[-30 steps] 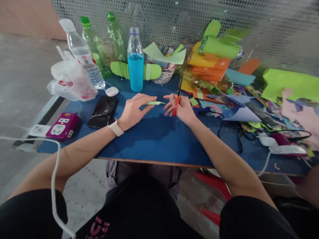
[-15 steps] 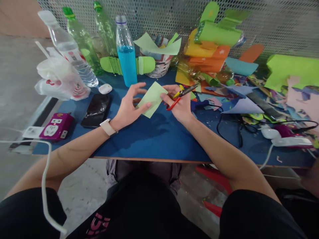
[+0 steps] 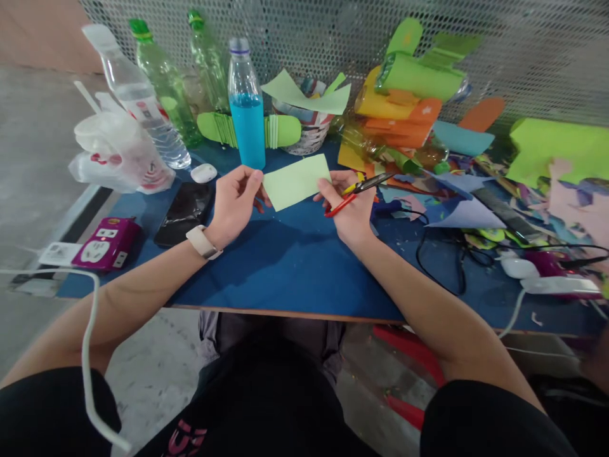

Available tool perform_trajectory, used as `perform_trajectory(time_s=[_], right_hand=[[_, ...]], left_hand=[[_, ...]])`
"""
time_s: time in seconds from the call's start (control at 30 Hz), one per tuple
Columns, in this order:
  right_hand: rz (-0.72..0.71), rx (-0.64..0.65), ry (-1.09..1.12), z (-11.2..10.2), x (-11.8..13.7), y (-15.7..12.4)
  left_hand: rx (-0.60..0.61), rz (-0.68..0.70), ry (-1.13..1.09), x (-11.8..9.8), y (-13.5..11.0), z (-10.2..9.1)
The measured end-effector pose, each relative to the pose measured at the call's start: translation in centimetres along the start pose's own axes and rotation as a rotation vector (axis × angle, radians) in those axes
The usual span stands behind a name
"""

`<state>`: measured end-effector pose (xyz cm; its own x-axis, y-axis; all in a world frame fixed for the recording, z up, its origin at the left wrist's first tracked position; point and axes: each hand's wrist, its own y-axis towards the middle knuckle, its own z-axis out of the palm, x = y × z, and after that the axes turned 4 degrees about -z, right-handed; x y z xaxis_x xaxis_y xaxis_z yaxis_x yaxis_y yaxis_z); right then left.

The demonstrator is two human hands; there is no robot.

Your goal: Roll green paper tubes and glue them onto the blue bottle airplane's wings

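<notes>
A pale green rectangular piece of paper [image 3: 297, 183] is stretched between my two hands above the blue table [image 3: 290, 266]. At its left end, my left hand [image 3: 238, 202] pinches it between thumb and fingers. My right hand [image 3: 349, 203] grips the right end with thumb and fingertips. That same hand also keeps a pair of scissors [image 3: 361, 190] with red and yellow handles, its dark blades pointing away to the right. Some of the right fingers are hidden behind the paper and the scissors.
A bottle of blue liquid [image 3: 247, 120] stands behind my hands, beside a basket [image 3: 307, 136] with paper in it. To the left are a phone [image 3: 183, 212], a purple power adapter [image 3: 107, 244] and clear bottles. Paper scraps [image 3: 547, 197] and a black cable [image 3: 461, 254] lie on the right.
The paper has turned from a tilted position to a wider, nearly level one. My left hand has shifted left to its end and closed on it; the scissors stay in my right hand.
</notes>
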<state>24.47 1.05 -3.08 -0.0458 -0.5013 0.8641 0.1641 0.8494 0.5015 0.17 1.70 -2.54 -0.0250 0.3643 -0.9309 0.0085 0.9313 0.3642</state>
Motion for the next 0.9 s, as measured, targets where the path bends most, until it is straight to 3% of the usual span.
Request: perform_trajectory(time_s=[0.17, 0.43, 0.9], right_hand=[[0.036, -0.068, -0.017, -0.4, -0.3, 0.4], [0.076, -0.080, 0.019, -0.3, -0.2, 0.5], [0.090, 0.039, -0.027, -0.5, 0.0, 0.5]], left_hand=[[-0.042, 0.006, -0.043, 0.6, 1.0, -0.9], [0.072, 0.057, -0.024, -0.2, 0.5, -0.6], [0.036, -0.005, -0.202, 0.7, 2.3, -1.7]])
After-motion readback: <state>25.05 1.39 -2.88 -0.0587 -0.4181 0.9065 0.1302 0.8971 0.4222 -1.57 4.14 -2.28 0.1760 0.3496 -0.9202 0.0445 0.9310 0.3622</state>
